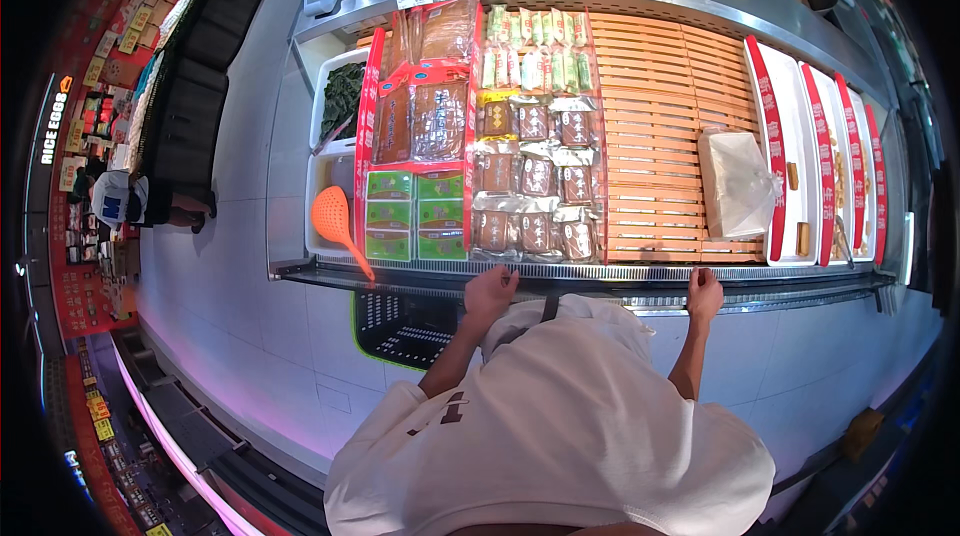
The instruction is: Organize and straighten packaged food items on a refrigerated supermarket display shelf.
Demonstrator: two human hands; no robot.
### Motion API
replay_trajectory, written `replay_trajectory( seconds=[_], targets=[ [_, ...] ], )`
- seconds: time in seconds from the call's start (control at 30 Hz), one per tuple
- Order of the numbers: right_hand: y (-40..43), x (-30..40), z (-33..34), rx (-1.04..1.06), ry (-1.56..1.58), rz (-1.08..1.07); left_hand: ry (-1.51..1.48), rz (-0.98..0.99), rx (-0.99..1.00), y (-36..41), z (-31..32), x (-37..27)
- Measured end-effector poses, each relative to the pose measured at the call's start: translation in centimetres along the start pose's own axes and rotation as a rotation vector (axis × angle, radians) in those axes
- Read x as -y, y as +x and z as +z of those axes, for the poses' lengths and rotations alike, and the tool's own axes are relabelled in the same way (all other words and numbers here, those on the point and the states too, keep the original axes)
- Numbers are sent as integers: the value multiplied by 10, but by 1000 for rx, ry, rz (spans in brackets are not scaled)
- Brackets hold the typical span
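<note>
My left hand [490, 290] rests at the front edge of a refrigerated display counter, its fingers curled, with no object visible in it. Just beyond it lie rows of vacuum-packed brown dried tofu [536, 231]. My right hand [705, 293] is at the same edge farther right, loosely curled; whether its fingers touch the edge I cannot tell. Past that hand, a block-shaped clear plastic bag of pale food [735, 183] lies on orange slatted boards [652, 183]. Green-labelled boxes [389, 215], larger packs of brown sheets [439, 120] and green-white wrapped rolls [536, 69] fill the left and middle sections.
An orange slotted scoop [332, 215] leans over the counter's left front edge. White trays [787, 161] with red dividers stand at right, tongs [844, 240] among them. A black basket [405, 330] is below, left of my body. Another person [120, 198] stands at the far-left shelves.
</note>
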State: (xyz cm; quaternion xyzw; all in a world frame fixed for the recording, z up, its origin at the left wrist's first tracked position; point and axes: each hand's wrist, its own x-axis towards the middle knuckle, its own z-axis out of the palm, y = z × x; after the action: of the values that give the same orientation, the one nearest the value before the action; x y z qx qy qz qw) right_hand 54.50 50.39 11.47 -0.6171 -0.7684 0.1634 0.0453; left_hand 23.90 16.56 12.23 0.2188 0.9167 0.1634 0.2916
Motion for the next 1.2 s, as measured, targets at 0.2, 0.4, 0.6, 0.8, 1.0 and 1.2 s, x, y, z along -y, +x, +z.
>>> replay_trajectory(
  seconds=[0.2,0.4,0.6,0.8,1.0,1.2],
  targets=[
    [0,1,-1,-7,-20,-15,3,-5,4,0,0,0],
    [0,0,1,-10,-21,-5,-2,12,-17,0,2,2],
    [0,-1,2,-34,2,-7,-7,25,-23,1,4,4],
    [0,-2,1,-19,18,-8,1,48,-31,1,5,4],
    [1,-3,1,-36,-8,-31,3,65,-31,3,8,7],
    [1,-3,1,-28,16,-15,15,76,-49,3,10,9]
  ],
)
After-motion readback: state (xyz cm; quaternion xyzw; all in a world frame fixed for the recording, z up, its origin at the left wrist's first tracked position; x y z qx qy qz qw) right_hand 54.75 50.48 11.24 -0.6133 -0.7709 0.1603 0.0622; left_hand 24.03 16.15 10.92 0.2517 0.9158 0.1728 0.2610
